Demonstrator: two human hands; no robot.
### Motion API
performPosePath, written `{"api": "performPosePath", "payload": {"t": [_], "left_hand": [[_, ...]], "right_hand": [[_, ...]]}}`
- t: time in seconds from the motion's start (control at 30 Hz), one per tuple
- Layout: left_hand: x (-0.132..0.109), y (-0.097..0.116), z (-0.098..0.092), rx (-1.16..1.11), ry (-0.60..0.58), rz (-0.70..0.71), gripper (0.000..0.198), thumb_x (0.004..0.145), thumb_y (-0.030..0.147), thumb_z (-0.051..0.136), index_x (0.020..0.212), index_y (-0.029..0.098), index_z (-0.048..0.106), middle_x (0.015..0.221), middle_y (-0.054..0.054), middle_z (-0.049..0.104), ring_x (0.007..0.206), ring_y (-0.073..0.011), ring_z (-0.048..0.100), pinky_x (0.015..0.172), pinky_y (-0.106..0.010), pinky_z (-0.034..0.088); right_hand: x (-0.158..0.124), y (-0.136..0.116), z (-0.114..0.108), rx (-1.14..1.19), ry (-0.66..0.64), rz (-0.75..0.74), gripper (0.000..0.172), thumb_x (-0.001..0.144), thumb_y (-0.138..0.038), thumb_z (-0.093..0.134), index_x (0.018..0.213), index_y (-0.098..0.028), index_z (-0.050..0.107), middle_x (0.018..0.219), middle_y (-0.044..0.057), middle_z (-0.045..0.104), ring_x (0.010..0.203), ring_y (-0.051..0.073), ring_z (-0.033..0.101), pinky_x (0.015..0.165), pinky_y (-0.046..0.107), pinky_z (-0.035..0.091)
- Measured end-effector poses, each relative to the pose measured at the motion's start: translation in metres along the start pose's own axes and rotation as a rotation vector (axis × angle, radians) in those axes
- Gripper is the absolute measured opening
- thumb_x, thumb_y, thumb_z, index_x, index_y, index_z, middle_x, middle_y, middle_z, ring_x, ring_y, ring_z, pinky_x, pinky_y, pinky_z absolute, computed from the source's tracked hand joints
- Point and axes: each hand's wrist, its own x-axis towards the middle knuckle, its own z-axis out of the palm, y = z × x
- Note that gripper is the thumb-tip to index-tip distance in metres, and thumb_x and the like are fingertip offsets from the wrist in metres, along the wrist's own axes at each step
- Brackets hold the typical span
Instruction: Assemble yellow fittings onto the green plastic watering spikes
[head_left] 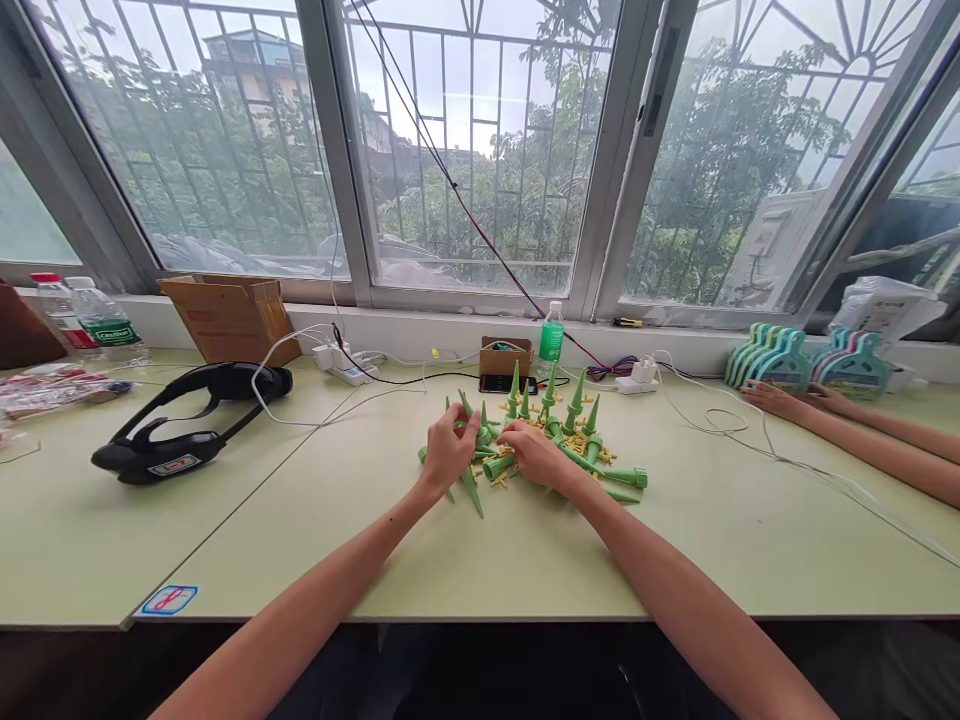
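A heap of green plastic cone spikes (570, 440) lies mid-table, mixed with small yellow parts (559, 440); some spikes stand upright, others lie flat. My left hand (448, 452) rests at the heap's left side, fingers curled around a green spike. My right hand (534, 453) is just beside it, fingers bent down over another green spike lying in the heap. The two hands nearly touch.
A black headset (187, 420) lies on the left. A cardboard box (232, 315), water bottles (94, 320), a power strip (349, 365), a green bottle (551, 335) and cables line the sill. Another person's arms (862, 435) reach in from the right near teal items (780, 355).
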Motion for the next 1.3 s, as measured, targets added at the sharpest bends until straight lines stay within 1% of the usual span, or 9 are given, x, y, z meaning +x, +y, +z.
{"api": "performPosePath", "payload": {"t": [0.17,0.3,0.6,0.7,0.8,1.07,1.3], "left_hand": [[-0.001,-0.001,0.001,0.012,-0.008,0.013,0.031,0.086,0.047,0.049,0.07,0.021,0.041,0.058,0.005,0.046,0.039,-0.0081,0.046,0.041,-0.021,0.03],[-0.001,-0.001,0.002,0.021,-0.016,0.013,0.031,0.086,0.046,0.049,0.07,0.021,0.04,0.056,0.005,0.044,0.038,-0.0084,0.045,0.041,-0.021,0.03],[-0.002,0.0,0.002,0.033,-0.023,-0.007,0.029,0.085,0.044,0.049,0.071,0.021,0.04,0.053,0.005,0.045,0.037,-0.0089,0.045,0.041,-0.021,0.029],[-0.002,0.001,0.002,0.027,-0.026,-0.003,0.029,0.085,0.045,0.049,0.07,0.021,0.04,0.054,0.005,0.045,0.038,-0.0086,0.045,0.041,-0.021,0.03],[-0.003,0.001,0.003,0.022,-0.029,-0.006,0.03,0.085,0.045,0.049,0.07,0.021,0.039,0.052,0.006,0.042,0.037,-0.0088,0.044,0.041,-0.021,0.029],[-0.002,0.0,0.003,0.037,-0.029,-0.005,0.03,0.085,0.046,0.049,0.071,0.021,0.039,0.051,0.007,0.04,0.037,-0.0088,0.044,0.042,-0.021,0.029],[-0.002,-0.001,0.003,0.039,-0.034,-0.004,0.029,0.085,0.046,0.049,0.072,0.021,0.04,0.053,0.006,0.043,0.038,-0.0088,0.045,0.043,-0.022,0.03]], "right_hand": [[-0.002,-0.003,0.002,-0.041,-0.069,0.011,0.04,0.073,0.009,0.042,0.095,-0.014,0.066,0.103,0.009,0.058,0.096,0.017,0.055,0.083,0.026,0.041],[-0.002,-0.002,0.005,-0.063,-0.092,0.016,0.038,0.071,0.01,0.043,0.091,-0.014,0.066,0.1,0.009,0.058,0.094,0.017,0.054,0.082,0.026,0.04],[-0.002,-0.002,0.008,-0.044,-0.076,0.035,0.035,0.071,0.01,0.043,0.087,-0.013,0.066,0.1,0.009,0.056,0.093,0.016,0.052,0.082,0.026,0.039],[-0.002,-0.003,0.007,-0.052,-0.082,0.049,0.034,0.071,0.009,0.043,0.084,-0.012,0.066,0.095,0.008,0.057,0.091,0.016,0.052,0.081,0.025,0.038],[0.0,-0.003,0.007,-0.048,-0.089,0.057,0.033,0.071,0.01,0.043,0.081,-0.012,0.066,0.089,0.007,0.059,0.086,0.015,0.052,0.078,0.024,0.038],[0.002,0.002,0.009,0.0,-0.049,0.08,0.038,0.068,0.011,0.043,0.083,-0.012,0.07,0.091,0.008,0.066,0.088,0.016,0.058,0.081,0.024,0.041],[0.002,0.005,0.011,0.025,-0.028,0.092,0.04,0.064,0.012,0.043,0.081,-0.013,0.069,0.091,0.007,0.066,0.087,0.016,0.058,0.081,0.025,0.042]]}}
